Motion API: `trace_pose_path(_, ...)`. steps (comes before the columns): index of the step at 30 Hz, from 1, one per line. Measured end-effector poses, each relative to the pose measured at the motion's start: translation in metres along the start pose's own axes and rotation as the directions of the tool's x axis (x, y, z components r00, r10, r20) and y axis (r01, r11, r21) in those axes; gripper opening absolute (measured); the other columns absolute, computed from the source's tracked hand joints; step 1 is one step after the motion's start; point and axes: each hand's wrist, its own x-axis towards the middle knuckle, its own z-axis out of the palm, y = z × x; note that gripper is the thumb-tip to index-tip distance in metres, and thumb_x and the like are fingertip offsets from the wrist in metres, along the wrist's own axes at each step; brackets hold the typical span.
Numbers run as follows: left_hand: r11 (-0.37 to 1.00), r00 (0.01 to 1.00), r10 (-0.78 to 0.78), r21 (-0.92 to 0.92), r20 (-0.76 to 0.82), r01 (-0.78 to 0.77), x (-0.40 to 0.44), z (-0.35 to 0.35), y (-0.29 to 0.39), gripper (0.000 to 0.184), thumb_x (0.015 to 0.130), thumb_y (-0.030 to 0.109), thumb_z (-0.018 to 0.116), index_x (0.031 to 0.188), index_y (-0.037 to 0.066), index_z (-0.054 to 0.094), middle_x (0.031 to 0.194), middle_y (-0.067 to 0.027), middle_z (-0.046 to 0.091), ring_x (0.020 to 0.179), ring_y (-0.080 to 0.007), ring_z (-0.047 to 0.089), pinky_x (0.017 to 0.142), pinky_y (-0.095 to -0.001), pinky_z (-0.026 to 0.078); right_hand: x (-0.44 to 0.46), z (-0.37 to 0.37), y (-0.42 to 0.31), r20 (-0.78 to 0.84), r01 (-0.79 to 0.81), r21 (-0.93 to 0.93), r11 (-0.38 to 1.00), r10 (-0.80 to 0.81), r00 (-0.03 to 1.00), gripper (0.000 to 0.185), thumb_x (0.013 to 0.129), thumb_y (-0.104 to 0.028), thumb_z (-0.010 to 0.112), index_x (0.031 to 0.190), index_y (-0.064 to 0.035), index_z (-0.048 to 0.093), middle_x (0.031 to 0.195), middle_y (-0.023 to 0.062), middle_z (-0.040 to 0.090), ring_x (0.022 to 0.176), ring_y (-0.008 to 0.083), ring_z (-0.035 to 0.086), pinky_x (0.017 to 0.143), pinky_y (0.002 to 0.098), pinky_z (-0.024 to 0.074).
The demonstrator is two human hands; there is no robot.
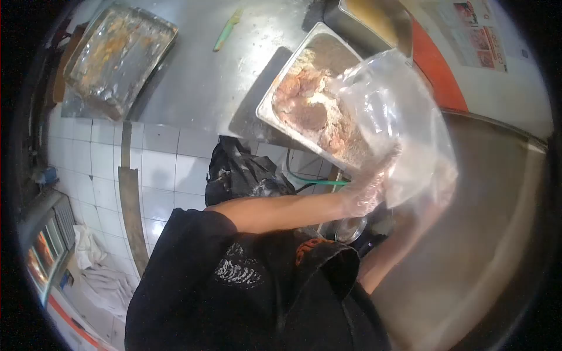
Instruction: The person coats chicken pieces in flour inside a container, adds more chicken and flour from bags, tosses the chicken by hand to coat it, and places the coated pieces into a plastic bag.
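Note:
Both my hands are in clear plastic gloves at a large clear plastic bag (380,105). My left hand (372,184) grips the bag's near edge. My right hand (442,184) is behind the bag's right side, blurred and seen through plastic, its fingers closed on it. The bag hangs over the right part of a metal pan (272,96), which holds pinkish pieces, probably raw meat, and pale flour-like powder (354,146). What the bag holds, if anything, cannot be made out.
A metal counter (193,76) bears a soiled tray (120,58) at the left and a green-handled knife (226,32). Behind the pan stands a deep metal container (404,29) with yellowish contents. A black plastic bag (240,175) hangs below the counter's edge.

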Motion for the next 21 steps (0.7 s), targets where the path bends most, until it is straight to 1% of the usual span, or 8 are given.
trace_pose_path(3, 0.996, 0.997, 0.082, -0.024, 0.0, -0.082, -0.007, 0.006, -0.019, 0.067, 0.092, 0.046, 0.066, 0.144, 0.013, 0.039, 0.133, -0.0006, 0.048, 0.123, -0.0143, 0.049, 0.101, -0.0357, 0.047, 0.014, -0.008, 0.008, -0.008, 0.076, 0.069, 0.995, -0.076, 0.997, 0.063, 0.088, -0.041, 0.068, 0.133, -0.0008, 0.055, 0.13, 0.012, 0.059, 0.107, 0.0214, 0.059, 0.093, 0.0341, 0.0465)
trace_pose_path(4, 0.993, 0.995, 0.102, -0.061, 0.0, -0.102, -0.009, 0.001, -0.023, 0.063, 0.093, 0.046, 0.065, 0.142, 0.015, 0.042, 0.127, 0.0005, 0.052, 0.119, -0.0129, 0.051, 0.099, -0.0344, 0.048, 0.018, -0.008, 0.009, -0.002, 0.094, 0.09, 0.991, -0.094, 0.996, 0.063, 0.088, -0.042, 0.068, 0.133, -0.0008, 0.055, 0.13, 0.0119, 0.059, 0.107, 0.0214, 0.059, 0.093, 0.0341, 0.0465)
trace_pose_path(7, 0.989, 0.991, 0.116, 0.086, 0.063, -0.121, -0.032, 0.013, -0.025, 0.063, 0.095, 0.054, 0.056, 0.141, 0.013, 0.041, 0.131, -0.0073, 0.053, 0.119, -0.019, 0.054, 0.103, -0.0419, 0.046, 0.027, -0.007, 0.012, 0.019, 0.141, 0.145, 0.979, -0.145, 0.989, 0.063, 0.088, -0.042, 0.068, 0.133, -0.0008, 0.055, 0.129, 0.0118, 0.059, 0.106, 0.0213, 0.06, 0.092, 0.034, 0.0465)
trace_pose_path(10, 0.977, 0.992, 0.091, 0.184, 0.088, -0.106, -0.035, 0.0, -0.048, 0.058, 0.095, 0.054, 0.058, 0.137, 0.016, 0.046, 0.125, -0.0046, 0.056, 0.112, -0.0175, 0.057, 0.093, -0.038, 0.051, 0.034, -0.013, 0.009, 0.047, 0.169, 0.189, 0.967, -0.18, 0.983, 0.063, 0.087, -0.043, 0.068, 0.133, -0.0008, 0.055, 0.129, 0.0117, 0.059, 0.106, 0.0212, 0.06, 0.092, 0.0339, 0.0465)
trace_pose_path(13, 0.984, 0.992, -0.091, 0.164, 0.091, 0.075, -0.045, 0.001, -0.059, 0.056, 0.094, 0.053, 0.059, 0.135, 0.016, 0.047, 0.12, -0.0046, 0.058, 0.108, -0.0189, 0.06, 0.087, -0.0345, 0.053, 0.038, -0.023, 0.011, 0.075, 0.196, 0.244, 0.95, -0.22, 0.973, 0.063, 0.087, -0.043, 0.068, 0.132, -0.0008, 0.055, 0.129, 0.0116, 0.059, 0.106, 0.0211, 0.06, 0.092, 0.0338, 0.0465)
trace_pose_path(16, 0.978, 0.992, -0.111, 0.187, 0.063, 0.097, -0.052, -0.004, -0.065, 0.054, 0.094, 0.05, 0.061, 0.134, 0.016, 0.048, 0.121, -0.007, 0.059, 0.105, -0.0197, 0.062, 0.087, -0.0333, 0.053, 0.049, -0.026, 0.01, 0.127, 0.225, 0.341, 0.913, -0.282, 0.951, 0.063, 0.087, -0.044, 0.069, 0.132, -0.0007, 0.056, 0.129, 0.0114, 0.059, 0.106, 0.0211, 0.06, 0.092, 0.0337, 0.0465)
trace_pose_path(18, 0.96, 0.993, -0.112, 0.261, 0.037, 0.098, -0.06, -0.006, -0.057, 0.051, 0.094, 0.047, 0.063, 0.133, 0.016, 0.049, 0.123, -0.0078, 0.059, 0.105, -0.0196, 0.063, 0.086, -0.0324, 0.053, 0.068, -0.02, 0.004, 0.197, 0.243, 0.44, 0.864, -0.357, 0.913, 0.063, 0.087, -0.044, 0.069, 0.132, -0.0007, 0.056, 0.129, 0.0114, 0.059, 0.105, 0.021, 0.06, 0.092, 0.0337, 0.0465)
trace_pose_path(21, 0.944, 0.998, -0.052, 0.323, -0.037, 0.061, -0.074, -0.011, -0.051, 0.049, 0.094, 0.043, 0.064, 0.132, 0.015, 0.05, 0.125, -0.0072, 0.06, 0.105, -0.0191, 0.064, 0.085, -0.0311, 0.052, 0.098, -0.001, -0.01, 0.336, 0.237, 0.586, 0.775, -0.498, 0.799, 0.063, 0.087, -0.044, 0.069, 0.131, -0.0007, 0.056, 0.129, 0.0112, 0.059, 0.105, 0.0209, 0.06, 0.092, 0.0336, 0.0465)
